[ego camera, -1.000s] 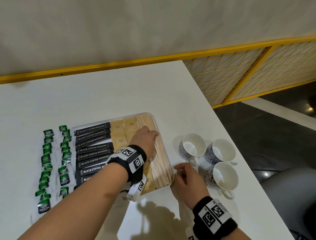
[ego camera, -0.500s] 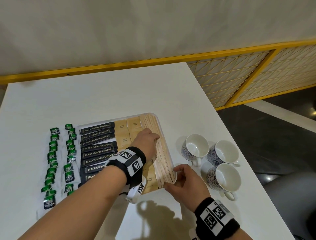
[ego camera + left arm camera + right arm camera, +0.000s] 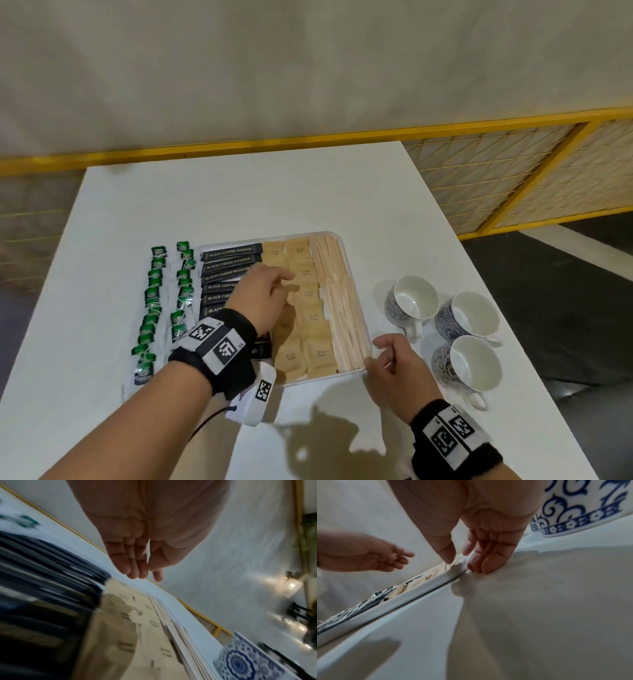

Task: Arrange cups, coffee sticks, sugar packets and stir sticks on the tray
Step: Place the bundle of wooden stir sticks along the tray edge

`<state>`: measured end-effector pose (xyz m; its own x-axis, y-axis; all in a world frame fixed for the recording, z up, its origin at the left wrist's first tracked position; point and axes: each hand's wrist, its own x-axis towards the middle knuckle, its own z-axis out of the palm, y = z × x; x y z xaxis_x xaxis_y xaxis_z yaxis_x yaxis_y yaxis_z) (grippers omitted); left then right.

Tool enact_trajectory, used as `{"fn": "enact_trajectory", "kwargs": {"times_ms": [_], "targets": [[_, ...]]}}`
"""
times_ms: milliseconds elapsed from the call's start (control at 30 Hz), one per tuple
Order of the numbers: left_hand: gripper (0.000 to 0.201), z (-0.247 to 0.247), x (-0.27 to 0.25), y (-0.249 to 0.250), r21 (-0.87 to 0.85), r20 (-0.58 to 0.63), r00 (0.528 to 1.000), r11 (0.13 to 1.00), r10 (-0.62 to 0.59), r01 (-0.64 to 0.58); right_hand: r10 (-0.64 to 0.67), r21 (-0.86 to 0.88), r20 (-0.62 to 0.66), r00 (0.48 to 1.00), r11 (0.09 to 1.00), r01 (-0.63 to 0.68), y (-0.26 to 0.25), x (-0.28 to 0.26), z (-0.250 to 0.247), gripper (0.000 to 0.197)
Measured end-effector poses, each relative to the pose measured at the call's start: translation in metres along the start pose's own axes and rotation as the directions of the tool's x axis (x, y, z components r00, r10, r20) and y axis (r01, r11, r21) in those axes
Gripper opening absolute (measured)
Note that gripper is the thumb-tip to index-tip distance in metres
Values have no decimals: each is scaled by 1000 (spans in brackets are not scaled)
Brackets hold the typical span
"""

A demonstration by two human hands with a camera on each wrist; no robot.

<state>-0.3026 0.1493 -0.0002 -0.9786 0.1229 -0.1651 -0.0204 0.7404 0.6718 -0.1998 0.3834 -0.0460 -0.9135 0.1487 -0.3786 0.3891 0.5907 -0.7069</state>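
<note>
A white tray (image 3: 346, 255) holds black coffee sticks (image 3: 231, 255) on its left, brown sugar packets (image 3: 310, 322) in the middle and wooden stir sticks (image 3: 337, 298) along its right side. My left hand (image 3: 274, 291) hovers over the sugar packets and coffee sticks, fingers loose (image 3: 140, 574), holding nothing. My right hand (image 3: 394, 363) is at the tray's near right corner (image 3: 419, 586). Its thumb touches the rim and its straight fingertips (image 3: 481, 566) press the table just outside it. Three blue-patterned cups (image 3: 412, 301) (image 3: 469, 317) (image 3: 469, 363) stand on the table right of the tray.
Two rows of green tea bags (image 3: 154, 308) lie on the white table (image 3: 239, 198) left of the tray. The table's right edge runs close behind the cups. A yellow-framed lattice railing (image 3: 513, 185) stands beyond it.
My left hand has left the stir sticks, moving left and up over the sugar packets. My right hand shifted slightly along the tray's near right corner.
</note>
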Motion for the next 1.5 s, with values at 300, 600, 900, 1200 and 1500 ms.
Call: {"fn": "enact_trajectory", "kwargs": {"times_ms": [300, 600, 900, 1200, 1500], "targets": [[31, -69, -122, -114, -116, -277, 864, 907, -420, 404, -53, -40, -6, 999, 998, 52, -2, -1, -5, 26], [31, -47, -161, -134, 188, -282, 939, 949, -195, 254, -44, -34, -16, 999, 998, 44, -10, -6, 5, 28], [29, -1, -123, -103, 475, -22, 986, 870, 164, -134, -15, -30, -51, 999, 999, 14, -4, -6, 9, 28], [29, 8, -106, -85, 538, -33, 997, 842, 72, -43, 16, -19, -65, 998, 1000, -17, -3, -4, 12, 31], [41, 9, -93, -83, 391, -40, 998, 920, 51, -31, 37, -2, -73, 997, 999, -38, -2, -3, 13, 32]]}}
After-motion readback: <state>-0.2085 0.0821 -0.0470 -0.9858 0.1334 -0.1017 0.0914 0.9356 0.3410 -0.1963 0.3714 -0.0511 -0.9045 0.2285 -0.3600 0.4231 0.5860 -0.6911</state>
